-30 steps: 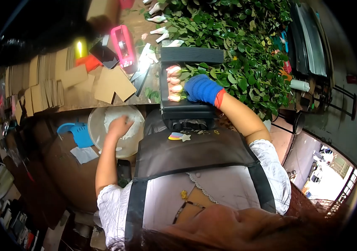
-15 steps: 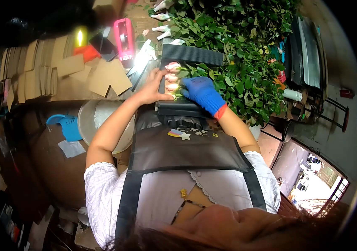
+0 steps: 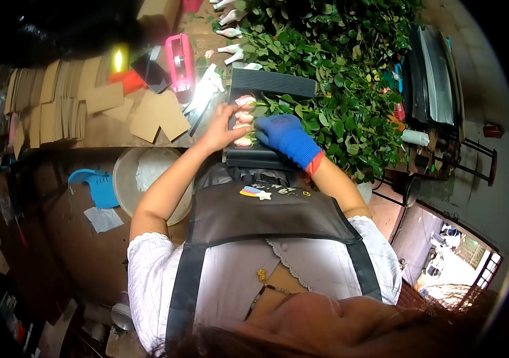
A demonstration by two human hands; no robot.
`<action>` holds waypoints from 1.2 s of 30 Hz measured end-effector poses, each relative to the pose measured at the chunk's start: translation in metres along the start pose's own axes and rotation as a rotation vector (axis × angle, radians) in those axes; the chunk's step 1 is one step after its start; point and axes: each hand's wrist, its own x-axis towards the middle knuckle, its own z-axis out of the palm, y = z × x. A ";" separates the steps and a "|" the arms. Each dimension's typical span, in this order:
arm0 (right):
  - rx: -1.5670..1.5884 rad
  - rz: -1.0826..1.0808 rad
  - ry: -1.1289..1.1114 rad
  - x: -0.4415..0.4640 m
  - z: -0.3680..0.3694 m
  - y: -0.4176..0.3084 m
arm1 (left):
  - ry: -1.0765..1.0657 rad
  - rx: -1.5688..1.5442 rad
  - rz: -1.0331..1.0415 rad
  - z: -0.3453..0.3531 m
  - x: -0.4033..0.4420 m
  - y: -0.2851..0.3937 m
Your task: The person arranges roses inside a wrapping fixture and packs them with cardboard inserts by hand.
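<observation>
Pale pink rose heads (image 3: 243,116), rounded and soft-petalled, in a short column on a black stand (image 3: 254,157), between both hands. Left hand (image 3: 217,127): bare, thumb and fingers spread apart, touching the outer side of the column. Right hand (image 3: 281,132): in a blue, close-fitting glove with red at the cuff, fingers bent, just beside the rose heads on the stem side; impossible to tell from this angle whether clasping stems.

Edges and room: at the far side of the stand, a straight, ribbed bar (image 3: 273,82); at the near side, a smooth ledge close to the dark, slightly shiny apron (image 3: 266,215). To the right, tight quarters against a dense heap of glossy leaves (image 3: 338,89). To the left, a narrow gap before flat, square-cornered cardboard (image 3: 159,116) on the worn wooden table (image 3: 117,136). Farther back, a pink plastic tape holder (image 3: 180,62) and white-wrapped buds (image 3: 230,33). Below the table's front edge, a round, pale tub (image 3: 117,185) with white matter inside, near a curved blue plastic piece (image 3: 103,190).
</observation>
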 end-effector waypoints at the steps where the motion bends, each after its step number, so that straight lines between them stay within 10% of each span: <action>1: 0.045 0.055 0.060 -0.003 -0.001 0.000 | 0.064 0.056 0.057 0.003 -0.002 -0.001; 26: 0.126 0.093 0.203 0.031 0.028 0.029 | 0.346 -0.168 -0.047 0.030 0.007 -0.008; 32: 0.071 0.104 0.152 0.028 0.027 0.025 | 0.113 -0.257 -0.246 0.002 0.032 0.019; 36: 0.134 0.115 0.213 0.016 0.013 0.015 | 0.361 0.175 -0.116 0.013 0.030 0.016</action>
